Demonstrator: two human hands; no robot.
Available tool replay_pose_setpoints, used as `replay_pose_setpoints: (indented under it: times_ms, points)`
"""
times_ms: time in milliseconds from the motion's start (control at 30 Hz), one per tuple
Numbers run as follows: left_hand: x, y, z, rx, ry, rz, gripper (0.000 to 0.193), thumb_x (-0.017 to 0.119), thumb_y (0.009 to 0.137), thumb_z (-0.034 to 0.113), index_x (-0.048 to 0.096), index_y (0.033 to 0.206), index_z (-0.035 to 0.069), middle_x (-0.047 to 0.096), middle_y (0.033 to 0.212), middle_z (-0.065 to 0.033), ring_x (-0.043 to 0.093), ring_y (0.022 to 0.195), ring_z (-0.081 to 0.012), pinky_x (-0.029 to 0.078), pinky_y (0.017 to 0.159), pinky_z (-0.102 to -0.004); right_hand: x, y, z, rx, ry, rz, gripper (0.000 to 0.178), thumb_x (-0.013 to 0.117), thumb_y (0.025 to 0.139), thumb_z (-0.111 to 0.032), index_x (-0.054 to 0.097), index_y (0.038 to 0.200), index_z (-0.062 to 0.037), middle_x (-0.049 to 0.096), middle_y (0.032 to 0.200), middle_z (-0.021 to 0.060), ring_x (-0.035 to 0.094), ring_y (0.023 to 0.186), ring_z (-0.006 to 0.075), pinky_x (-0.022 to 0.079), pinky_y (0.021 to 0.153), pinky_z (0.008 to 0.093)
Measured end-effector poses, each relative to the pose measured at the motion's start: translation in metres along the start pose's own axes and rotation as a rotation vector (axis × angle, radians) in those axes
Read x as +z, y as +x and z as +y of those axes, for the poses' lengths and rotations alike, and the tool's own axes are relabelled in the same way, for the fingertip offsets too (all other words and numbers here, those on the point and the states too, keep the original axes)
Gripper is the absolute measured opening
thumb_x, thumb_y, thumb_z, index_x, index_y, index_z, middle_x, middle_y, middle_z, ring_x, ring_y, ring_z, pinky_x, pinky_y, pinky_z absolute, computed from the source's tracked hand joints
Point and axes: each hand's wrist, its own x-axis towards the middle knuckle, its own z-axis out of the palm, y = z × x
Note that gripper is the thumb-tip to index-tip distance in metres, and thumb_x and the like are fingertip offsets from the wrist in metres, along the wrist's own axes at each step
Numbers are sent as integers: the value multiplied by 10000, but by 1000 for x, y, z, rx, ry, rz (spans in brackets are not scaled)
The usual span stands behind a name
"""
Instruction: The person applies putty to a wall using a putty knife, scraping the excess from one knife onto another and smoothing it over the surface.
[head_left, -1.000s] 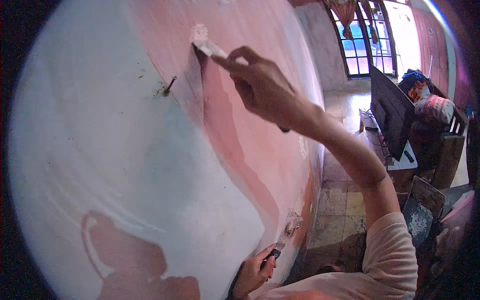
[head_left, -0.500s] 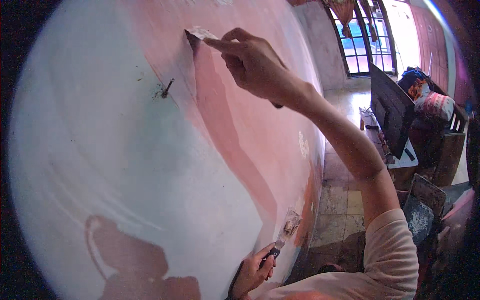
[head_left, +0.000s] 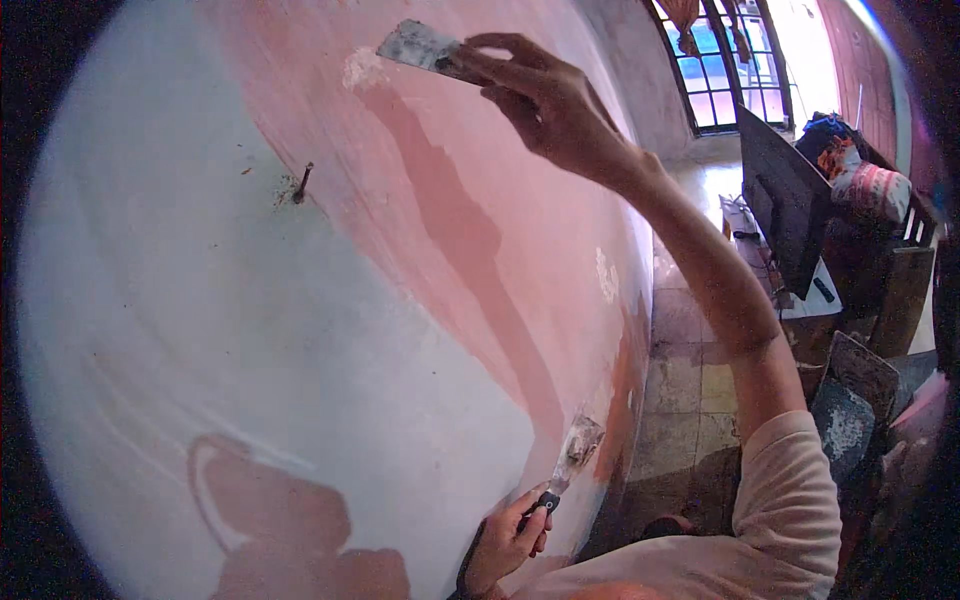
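My right hand [head_left: 560,110] is raised high against the painted wall [head_left: 330,350], its fingers closed on a putty knife [head_left: 420,48]. The flat, smeared blade points left, beside a rough whitish patch of filler [head_left: 362,70] on the pink paint. Whether the blade touches the wall is hard to tell. Low down, my left hand [head_left: 500,548] grips a second putty knife [head_left: 577,452] by its black handle. That blade tilts up and carries a lump of pale filler. A nail [head_left: 303,185] sticks out of the wall left of the patch.
More whitish filler spots [head_left: 606,275] mark the wall further right. To my right stand a dark flat screen [head_left: 785,215] on a white-topped table, a patterned bundle [head_left: 870,190] and worn boards [head_left: 850,400]. A barred window [head_left: 725,75] is beyond, above a tiled floor [head_left: 675,385].
The right-hand putty knife has moved up and right, off the patch, and its blade now lies flatter to view, uncovering the filler. The left hand has stayed about where it was.
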Motion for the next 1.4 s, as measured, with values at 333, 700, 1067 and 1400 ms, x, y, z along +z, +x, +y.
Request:
replay_pose_setpoints:
  times_ms: [333, 700, 1067, 1400]
  points:
    - [-2, -1, -4, -3, -221, -43, 422, 467, 972, 164, 430, 1357, -4, 577, 777, -30, 521, 598, -83, 460, 540, -231, 9, -19, 67, -114, -262, -123, 519, 552, 878, -15, 517, 1318, -288, 523, 1296, 28, 565, 1099, 264, 543, 854, 368]
    - [-7, -26, 76, 265, 258, 705, 399, 520, 823, 315, 586, 1053, -5, 655, 897, -116, 586, 690, -202, 484, 640, -315, 40, -39, 117, -220, 31, 47, 545, 701, 750, -41, 621, 1222, -301, 519, 1137, 41, 517, 586, 107, 481, 491, 284]
    - [-5, 1, -6, 771, 66, 1720, 281, 599, 513, 206, 607, 702, -1, 623, 751, -108, 556, 682, -237, 492, 694, -363, 77, 28, 153, -572, 300, 80, 488, 727, 722, -110, 657, 1167, -299, 581, 1078, 22, 566, 723, 160, 517, 554, 278]
    - [-6, 24, 25, 826, 560, 1822, 151, 580, 878, 141, 627, 977, 37, 666, 918, -97, 644, 768, -201, 529, 644, -309, 85, 59, 151, -760, 318, 137, 474, 707, 689, -119, 680, 1130, -289, 607, 1084, 12, 591, 791, 181, 538, 634, 291]
